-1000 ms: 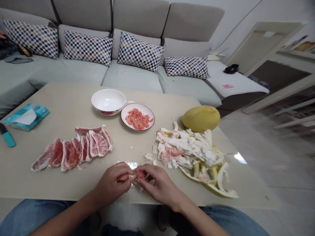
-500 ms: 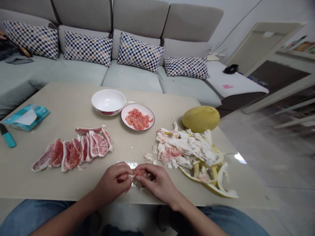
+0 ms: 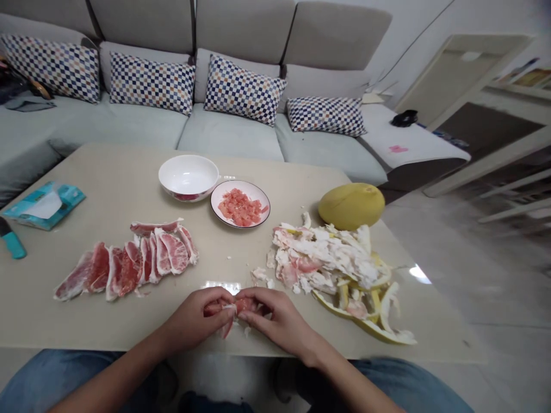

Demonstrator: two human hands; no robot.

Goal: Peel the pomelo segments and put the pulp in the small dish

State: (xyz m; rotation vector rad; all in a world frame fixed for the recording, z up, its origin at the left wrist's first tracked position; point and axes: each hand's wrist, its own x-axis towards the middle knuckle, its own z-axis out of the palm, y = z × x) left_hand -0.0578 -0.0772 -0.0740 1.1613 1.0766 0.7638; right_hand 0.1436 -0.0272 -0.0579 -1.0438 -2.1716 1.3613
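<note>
Close to the table's near edge, my left hand is closed on a piece of red pomelo flesh with a bit of white membrane. My right hand meets it, its fingers pinching the other part of the pomelo. My fingers partly cover the fruit. Left of my hands lie several pomelo segments in a row, still edged with white skin. Beyond them, a pink plate with a dark rim bears small peeled bits of flesh. To the right spreads a heap of white pith and yellow peel.
A white bowl stands beside the plate. A whole yellow pomelo rests behind the peel heap. At the far left are a tissue pack and a teal-handled knife. Behind the table runs a sofa with checkered cushions.
My fingertips have drawn closer together over the pomelo piece. A red bit of flesh now hangs lower beneath my left fingers. The view has shifted very slightly.
</note>
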